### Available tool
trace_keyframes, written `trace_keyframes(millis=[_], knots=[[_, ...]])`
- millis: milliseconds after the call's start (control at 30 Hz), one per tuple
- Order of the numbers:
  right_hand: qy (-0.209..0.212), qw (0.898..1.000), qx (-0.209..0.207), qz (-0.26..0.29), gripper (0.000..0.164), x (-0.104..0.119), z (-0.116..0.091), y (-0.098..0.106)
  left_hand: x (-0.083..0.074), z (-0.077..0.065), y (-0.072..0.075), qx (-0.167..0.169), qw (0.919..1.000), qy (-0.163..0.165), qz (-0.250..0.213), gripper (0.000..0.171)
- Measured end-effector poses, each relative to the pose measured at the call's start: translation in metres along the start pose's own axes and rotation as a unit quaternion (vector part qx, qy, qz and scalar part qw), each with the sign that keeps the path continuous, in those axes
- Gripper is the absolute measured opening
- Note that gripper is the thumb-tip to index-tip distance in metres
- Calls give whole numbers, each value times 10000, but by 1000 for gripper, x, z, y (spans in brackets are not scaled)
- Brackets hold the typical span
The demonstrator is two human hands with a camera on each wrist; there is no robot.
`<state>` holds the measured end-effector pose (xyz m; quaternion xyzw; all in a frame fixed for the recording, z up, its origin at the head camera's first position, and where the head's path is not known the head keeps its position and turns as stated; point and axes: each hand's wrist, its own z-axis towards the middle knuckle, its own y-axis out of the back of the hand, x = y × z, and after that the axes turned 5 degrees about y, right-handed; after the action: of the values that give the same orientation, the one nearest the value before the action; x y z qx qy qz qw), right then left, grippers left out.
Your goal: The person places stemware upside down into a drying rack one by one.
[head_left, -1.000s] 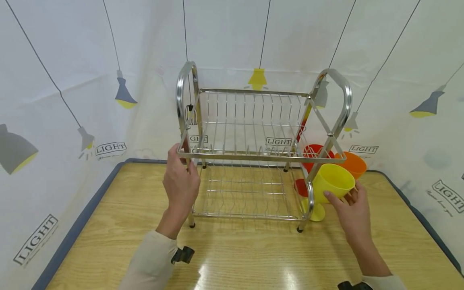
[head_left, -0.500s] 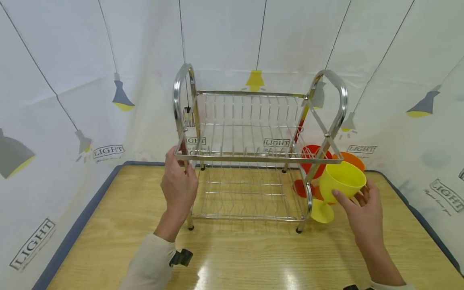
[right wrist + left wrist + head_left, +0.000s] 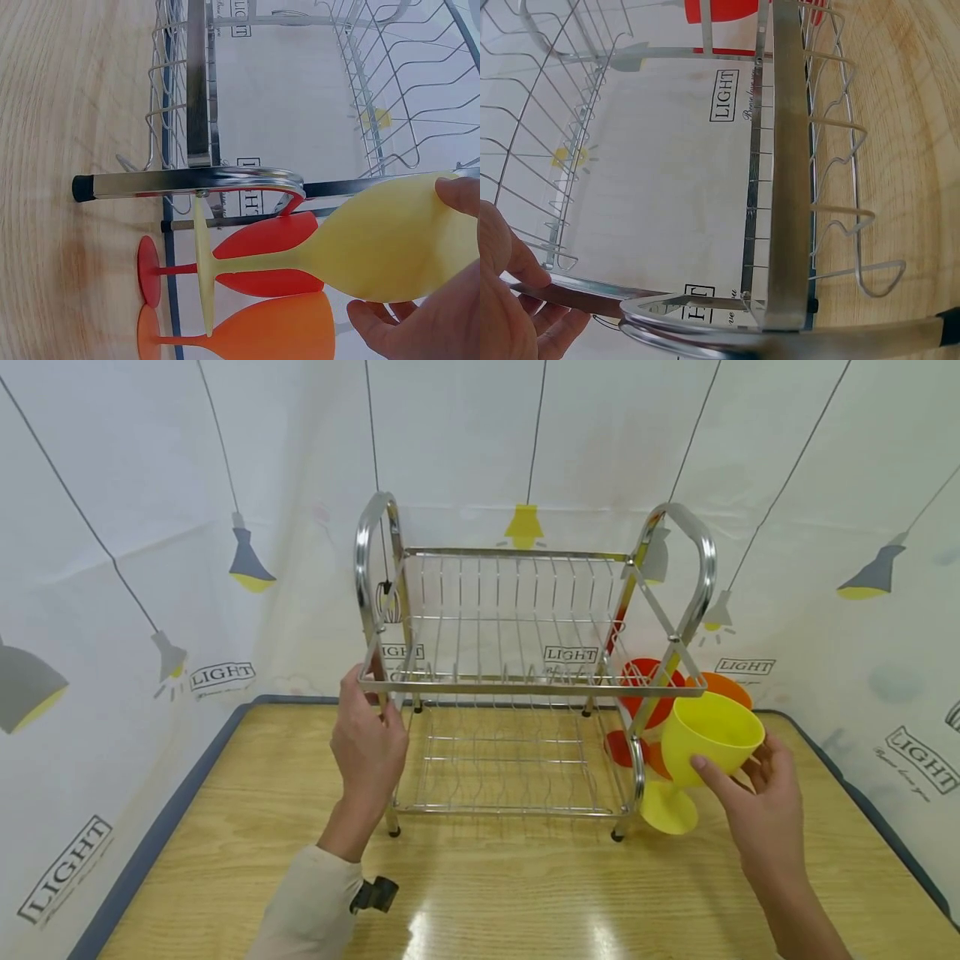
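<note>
A two-tier chrome dish rack (image 3: pixel 525 689) stands in the middle of the table. My left hand (image 3: pixel 367 747) grips its left side at the upper tier; in the left wrist view the thumb and fingers wrap the metal rail. At the rack's right side, my right hand (image 3: pixel 768 806) holds a yellow plastic goblet (image 3: pixel 705 752) by its bowl, thumb in front and fingers behind. The right wrist view shows the goblet's foot (image 3: pixel 203 266) raised off the tabletop, close beside the rack's curved lower post. Both rack tiers hold nothing.
Behind the yellow goblet stand a red goblet (image 3: pixel 262 247) and an orange goblet (image 3: pixel 277 326), upright on the table to the rack's right. A light wood tabletop (image 3: pixel 510 893) stretches in front. White sheeting (image 3: pixel 292 443) printed with lamps encloses the back and sides.
My right hand has drawn the yellow goblet rightward and slightly toward me, away from the rack post. My left hand keeps its hold on the rack; the head view has shifted a little.
</note>
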<state>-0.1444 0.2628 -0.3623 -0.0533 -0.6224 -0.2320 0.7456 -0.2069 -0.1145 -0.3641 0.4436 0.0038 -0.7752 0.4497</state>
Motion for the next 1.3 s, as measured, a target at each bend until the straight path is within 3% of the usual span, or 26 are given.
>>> trace_keyframes(millis=[400, 700, 967, 1300], knots=[[198, 9981, -72, 585, 74, 11, -7, 1, 0, 0, 0, 1, 10000, -14, 29, 42], [317, 9985, -121, 424, 69, 22, -13, 1, 1, -2, -1, -11, 10000, 0, 51, 42], [509, 9985, 70, 208, 66, 27, -19, -1, 2, -3, -2, -41, 10000, -70, -22, 41], [741, 9937, 437, 721, 67, 32, -23, -3, 4, -4, -2, -123, 9998, -169, -31, 42]])
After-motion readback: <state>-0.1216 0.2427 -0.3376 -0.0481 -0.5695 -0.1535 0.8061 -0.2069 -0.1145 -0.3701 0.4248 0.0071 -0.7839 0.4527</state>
